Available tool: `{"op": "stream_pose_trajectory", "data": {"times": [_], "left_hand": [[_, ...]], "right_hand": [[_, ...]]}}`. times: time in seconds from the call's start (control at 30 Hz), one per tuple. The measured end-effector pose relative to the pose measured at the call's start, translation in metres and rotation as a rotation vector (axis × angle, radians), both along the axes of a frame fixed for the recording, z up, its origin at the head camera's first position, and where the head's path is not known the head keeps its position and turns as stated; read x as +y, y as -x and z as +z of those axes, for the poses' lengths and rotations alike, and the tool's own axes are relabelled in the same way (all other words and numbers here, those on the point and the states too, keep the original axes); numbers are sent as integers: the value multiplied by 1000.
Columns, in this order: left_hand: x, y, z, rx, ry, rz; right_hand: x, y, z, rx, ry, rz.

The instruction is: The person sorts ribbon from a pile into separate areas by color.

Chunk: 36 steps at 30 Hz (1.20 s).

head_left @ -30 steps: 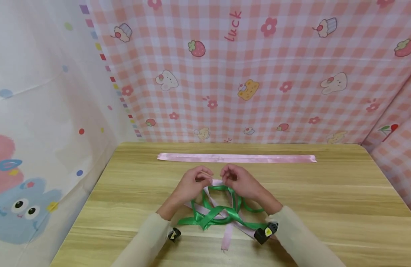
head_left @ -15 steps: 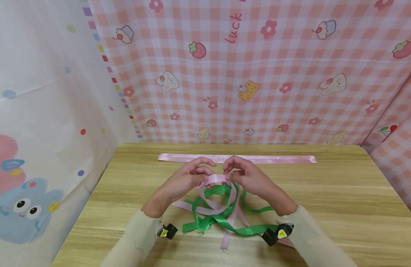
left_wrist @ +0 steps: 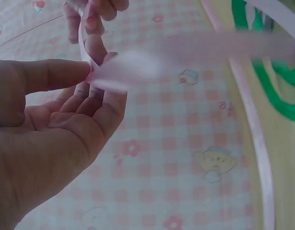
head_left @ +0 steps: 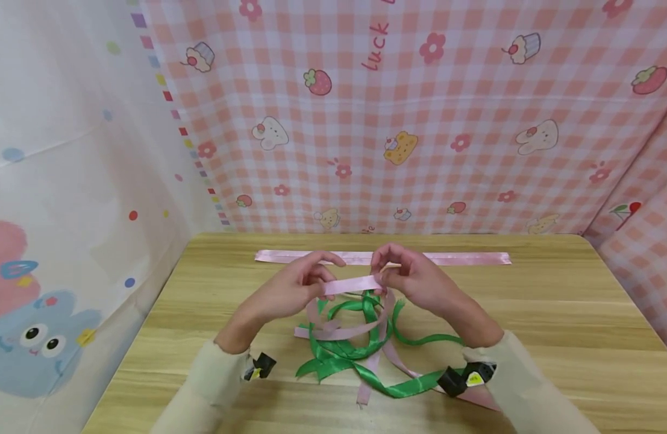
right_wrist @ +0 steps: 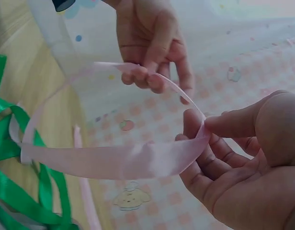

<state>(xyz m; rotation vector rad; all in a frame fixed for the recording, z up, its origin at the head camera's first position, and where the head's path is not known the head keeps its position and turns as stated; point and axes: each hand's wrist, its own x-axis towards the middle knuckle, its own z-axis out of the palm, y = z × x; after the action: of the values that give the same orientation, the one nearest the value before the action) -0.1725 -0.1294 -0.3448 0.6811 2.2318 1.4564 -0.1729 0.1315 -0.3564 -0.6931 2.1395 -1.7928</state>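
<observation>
A pale pink satin ribbon (head_left: 352, 285) is stretched between both hands above the table, its loop hanging below. My left hand (head_left: 287, 289) pinches it between thumb and fingers at the left end of the stretch. At the other end my right hand (head_left: 414, 277) pinches the same ribbon, as the right wrist view also shows. Below lies a loose tangle of green ribbon (head_left: 333, 363), crossed by more pink ribbon; which strands join is hard to tell. In the left wrist view the near stretch of pink ribbon (left_wrist: 133, 69) is blurred.
A flat length of pink ribbon (head_left: 469, 258) lies along the far side of the wooden table (head_left: 555, 313). Behind stands a pink checked curtain (head_left: 355, 114), and at the left hangs a white printed cloth (head_left: 67, 181). Each sleeve carries a small black wrist camera (head_left: 264, 365).
Both hands have spread apart and lifted slightly, drawing the pink ribbon into a longer straight stretch with a wider loop. The green tangle has shifted and loosened; the far ribbon has stayed put.
</observation>
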Motion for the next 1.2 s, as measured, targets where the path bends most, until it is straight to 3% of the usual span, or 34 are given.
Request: {"op": "stream_pose_trajectory", "data": {"times": [0.23, 0.47, 0.63, 0.97, 1.07, 1.2], "left_hand": [[-12, -4, 16, 68, 43, 21], [-27, -4, 27, -67, -140, 37], [-39, -4, 26, -110, -209, 64], [-61, -2, 21, -90, -279, 67], [-68, -2, 19, -80, -285, 108], [-78, -1, 13, -47, -219, 182]], "right_hand": [[16, 3, 22, 17, 13, -21], [37, 0, 36, 43, -38, -36], [59, -4, 35, 78, -132, -62], [101, -9, 25, 137, -202, -99], [113, -10, 22, 141, -203, -109], [130, -12, 18, 126, -217, -127]]}}
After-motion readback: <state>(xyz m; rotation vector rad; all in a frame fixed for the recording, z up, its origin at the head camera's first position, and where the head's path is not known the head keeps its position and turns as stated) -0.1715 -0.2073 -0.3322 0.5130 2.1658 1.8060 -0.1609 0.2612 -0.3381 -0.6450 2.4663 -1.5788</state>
